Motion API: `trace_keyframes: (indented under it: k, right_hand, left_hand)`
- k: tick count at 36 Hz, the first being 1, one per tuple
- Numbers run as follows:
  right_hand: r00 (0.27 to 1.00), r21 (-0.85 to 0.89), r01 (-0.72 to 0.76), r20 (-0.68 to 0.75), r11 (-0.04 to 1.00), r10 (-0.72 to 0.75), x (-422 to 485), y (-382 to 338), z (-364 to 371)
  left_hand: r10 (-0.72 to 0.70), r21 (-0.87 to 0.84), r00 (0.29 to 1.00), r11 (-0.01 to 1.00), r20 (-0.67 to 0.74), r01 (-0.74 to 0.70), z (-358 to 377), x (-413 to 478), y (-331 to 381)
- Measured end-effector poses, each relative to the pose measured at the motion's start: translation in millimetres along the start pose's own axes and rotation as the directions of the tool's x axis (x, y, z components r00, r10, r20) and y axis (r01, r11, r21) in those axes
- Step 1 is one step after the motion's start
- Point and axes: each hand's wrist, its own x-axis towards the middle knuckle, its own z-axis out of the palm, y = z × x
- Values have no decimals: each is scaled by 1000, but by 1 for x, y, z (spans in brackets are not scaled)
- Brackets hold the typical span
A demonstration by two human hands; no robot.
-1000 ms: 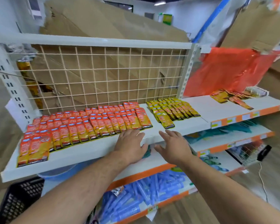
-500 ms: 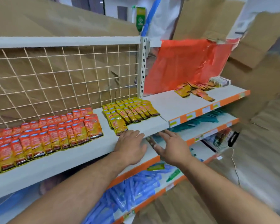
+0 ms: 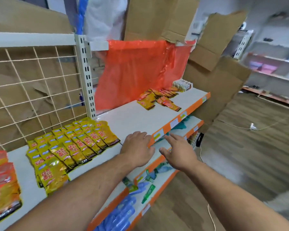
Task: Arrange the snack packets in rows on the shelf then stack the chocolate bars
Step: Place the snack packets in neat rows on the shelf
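Yellow snack packets (image 3: 73,147) lie fanned in overlapping rows just left of the left hand (image 3: 137,147), whose fingers rest flat and close together over the front lip of the shelf (image 3: 133,119), gripping nothing, probably just steadying; the right hand (image 3: 178,150) hangs in the air right beside it, fingers spread and empty, and I'd guess it's headed for the loose pile (image 3: 158,99) of packets well beyond the fingertips. Behind that pile sits a small white box (image 3: 182,85), maybe the chocolate bars, can't tell; the red print on the yellow packs and the price tags (image 3: 157,135) by the left fingertips are too blurry to read; orange packets (image 3: 2,185) sit far off to the left
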Motion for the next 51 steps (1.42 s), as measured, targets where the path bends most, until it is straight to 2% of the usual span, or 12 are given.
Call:
trace_keyframes:
  k: [10, 15, 31, 40, 48, 51]
  right_hand:
    - [996, 39, -80, -41, 996, 82, 62, 61, -10]
    - [993, 79, -100, -51, 992, 105, 98, 107, -14]
    - [988, 107, 143, 38, 984, -148, 241, 247, -49]
    - [967, 147, 225, 83, 963, -239, 310, 252, -39]
    - [960, 180, 214, 141, 960, -240, 374, 240, -19]
    - [955, 184, 204, 178, 962, -237, 396, 236, -17]
  left_hand:
    - [78, 28, 997, 997, 15, -78, 21, 103, 21]
    - [54, 11, 998, 998, 20, -54, 39, 156, 44]
    - [-211, 3, 977, 977, -4, 211, 70, 283, 110]
    - [-307, -33, 952, 951, -11, 306, 82, 325, 91]
    - [-408, -84, 913, 909, 22, 408, 101, 371, 48]
    - [-400, -70, 917, 914, 12, 400, 107, 385, 36]
